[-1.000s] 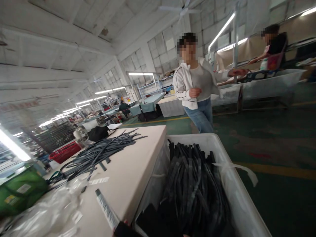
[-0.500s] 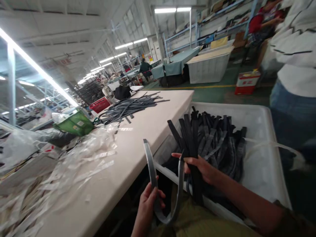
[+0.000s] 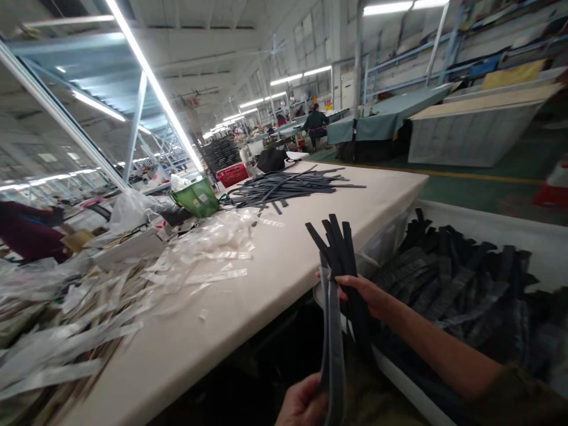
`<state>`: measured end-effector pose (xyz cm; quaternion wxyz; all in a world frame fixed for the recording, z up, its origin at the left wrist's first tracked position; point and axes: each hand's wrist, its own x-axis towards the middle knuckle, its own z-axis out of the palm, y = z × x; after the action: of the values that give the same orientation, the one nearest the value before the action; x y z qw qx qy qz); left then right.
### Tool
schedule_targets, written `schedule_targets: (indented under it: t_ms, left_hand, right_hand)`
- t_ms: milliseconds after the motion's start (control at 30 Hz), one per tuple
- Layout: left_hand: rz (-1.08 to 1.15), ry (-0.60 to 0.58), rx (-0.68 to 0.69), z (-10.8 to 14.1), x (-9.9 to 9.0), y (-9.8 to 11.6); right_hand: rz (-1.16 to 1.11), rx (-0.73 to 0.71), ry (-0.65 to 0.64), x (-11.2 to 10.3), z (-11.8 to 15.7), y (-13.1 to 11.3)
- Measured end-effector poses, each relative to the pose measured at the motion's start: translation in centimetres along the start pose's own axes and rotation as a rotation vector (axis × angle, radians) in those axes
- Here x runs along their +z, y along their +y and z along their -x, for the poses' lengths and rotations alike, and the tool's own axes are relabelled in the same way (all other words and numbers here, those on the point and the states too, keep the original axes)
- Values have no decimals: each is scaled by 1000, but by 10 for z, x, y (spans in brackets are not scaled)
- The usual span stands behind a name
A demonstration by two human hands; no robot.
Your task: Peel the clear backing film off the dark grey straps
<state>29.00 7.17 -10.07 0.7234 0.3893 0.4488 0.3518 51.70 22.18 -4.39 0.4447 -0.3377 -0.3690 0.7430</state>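
My right hand [image 3: 362,293] is closed around a bundle of black fabric strips [image 3: 341,248], whose ends fan out above the fingers. A strip with a grey face [image 3: 336,343] hangs beside the bundle, its upper end at my right fingertips. Lower down, at the bottom edge of the view, my left hand [image 3: 304,401] is closed on this same strip, which looks doubled lengthwise. Many more dark strips [image 3: 461,278] fill the white plastic bin [image 3: 488,222] to the right. On the table [image 3: 284,260] lies a pile of dark strips [image 3: 288,188].
Clear plastic scraps [image 3: 208,245] and pale strips [image 3: 115,307] are heaped on the table's left. Beyond them stand a green basket [image 3: 195,198] and a red crate [image 3: 231,174]. A person [image 3: 315,125] is seated far back; another person [image 3: 29,231] is at the left edge.
My left hand has moved down and right, drawing the curved strip from a loop into a straight, doubled length beside the bundle. My view has swung left.
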Motion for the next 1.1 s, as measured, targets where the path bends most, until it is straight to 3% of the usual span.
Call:
schedule_targets:
  t_ms: [100,267,433,533,667,800,1000,1100]
  left_hand:
    - [18,12,-20,5,-5,5]
    - [-160,9,47,11,-18,18]
    - [-246,178,151,10,-34,33]
    - [-279,200,320,5,-27,53]
    - [-281,194,487,-5,0,76]
    - [-433,217,486,-10,14,78]
    - [-713,294,470,-9,3,69]
    - [-805,282,461,-11,1,62]
  right_hand:
    - [8,-11,41,7,-7,-13]
    - [138,-99,144,22,-7,-27]
    - [212,-108,141,45,6,-14]
    - [228,-49,83,65,17,3]
    - [284,-33,52,84,26,15]
    - [399,-23,68,85,30,12]
    - [629,-200,130,74,30,8]
    - [706,-216,175,70,29,10]
